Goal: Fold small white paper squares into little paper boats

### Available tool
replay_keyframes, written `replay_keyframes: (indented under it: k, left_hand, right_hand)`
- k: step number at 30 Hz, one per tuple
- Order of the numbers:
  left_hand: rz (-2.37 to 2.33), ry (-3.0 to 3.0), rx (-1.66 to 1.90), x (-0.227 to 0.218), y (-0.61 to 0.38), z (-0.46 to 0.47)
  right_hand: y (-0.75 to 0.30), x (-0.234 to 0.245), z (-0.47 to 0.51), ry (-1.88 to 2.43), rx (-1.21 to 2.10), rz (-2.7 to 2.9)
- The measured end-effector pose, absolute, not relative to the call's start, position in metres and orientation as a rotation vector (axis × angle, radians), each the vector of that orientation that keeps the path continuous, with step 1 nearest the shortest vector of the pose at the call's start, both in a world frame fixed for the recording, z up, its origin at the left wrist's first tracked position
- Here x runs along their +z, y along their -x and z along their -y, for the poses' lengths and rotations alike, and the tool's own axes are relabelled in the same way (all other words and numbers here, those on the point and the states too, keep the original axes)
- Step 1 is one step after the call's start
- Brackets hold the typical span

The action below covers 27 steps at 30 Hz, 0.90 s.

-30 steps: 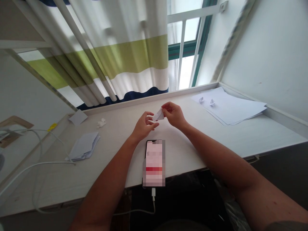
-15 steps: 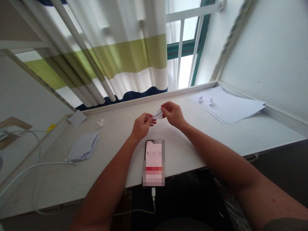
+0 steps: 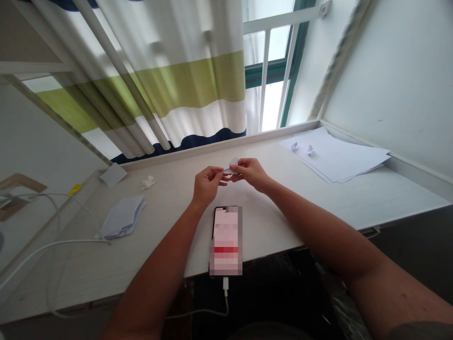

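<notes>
A white laminate desk (image 3: 304,203) runs beneath a window (image 3: 272,104) with a green frame, half covered by a white, olive and navy striped curtain (image 3: 187,80). In the head view, a small folded piece of white paper (image 3: 230,166) sits in the air above the middle of the desk, pinched from both sides: the left hand (image 3: 208,185) and the right hand (image 3: 250,172) grip its ends between thumbs and fingertips, almost meeting. Below the hands lies a smartphone (image 3: 225,241) with a pixelated screen, joined to a white charging cable (image 3: 225,283). To the right, two small paper boats (image 3: 310,150) rest on a loose stack of white paper (image 3: 336,158). To the left are a bundle of folded sheets (image 3: 122,217), a crumpled white scrap (image 3: 147,182) and a small paper square (image 3: 113,174).
</notes>
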<state>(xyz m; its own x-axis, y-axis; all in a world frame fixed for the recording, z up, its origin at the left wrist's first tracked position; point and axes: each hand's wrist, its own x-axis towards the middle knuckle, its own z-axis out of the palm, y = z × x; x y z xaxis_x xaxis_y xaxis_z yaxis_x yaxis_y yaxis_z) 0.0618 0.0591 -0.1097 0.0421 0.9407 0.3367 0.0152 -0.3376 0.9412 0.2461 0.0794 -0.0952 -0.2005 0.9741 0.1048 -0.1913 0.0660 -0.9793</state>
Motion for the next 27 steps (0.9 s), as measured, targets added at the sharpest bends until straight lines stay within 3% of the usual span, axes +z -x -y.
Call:
replay_keyframes:
  k: [27]
  left_hand:
    - [-1.006,-1.528,1.043,-0.100,-0.057,-0.053]
  right_hand:
    - [-0.249,-0.102,-0.082,0.840,1.119,1.579]
